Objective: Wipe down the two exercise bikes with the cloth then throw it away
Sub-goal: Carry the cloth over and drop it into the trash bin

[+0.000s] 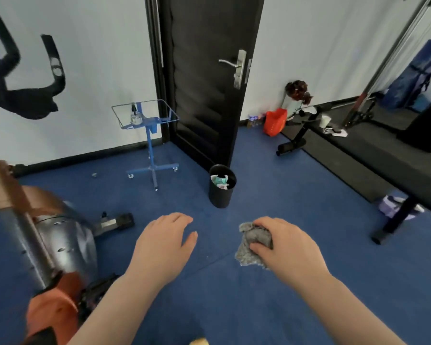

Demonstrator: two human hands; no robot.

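My right hand (pixel 283 241) grips a crumpled grey cloth (pixel 250 247) in front of me, above the blue floor. My left hand (pixel 166 239) hovers beside it with relaxed fingers and holds nothing. An exercise bike (pixel 57 240) with a grey and orange body stands at the left; its black handlebars (pixel 33 95) reach up at the upper left. A black bin (pixel 222 186) with some rubbish inside stands on the floor ahead, near the door.
A black door (pixel 209 83) stands ajar behind the bin. Left of it is a blue wheeled stand (pixel 151 138) with a wire tray. A red bag (pixel 274 121), a black bench frame (pixel 296 138) and a black mat with equipment lie to the right.
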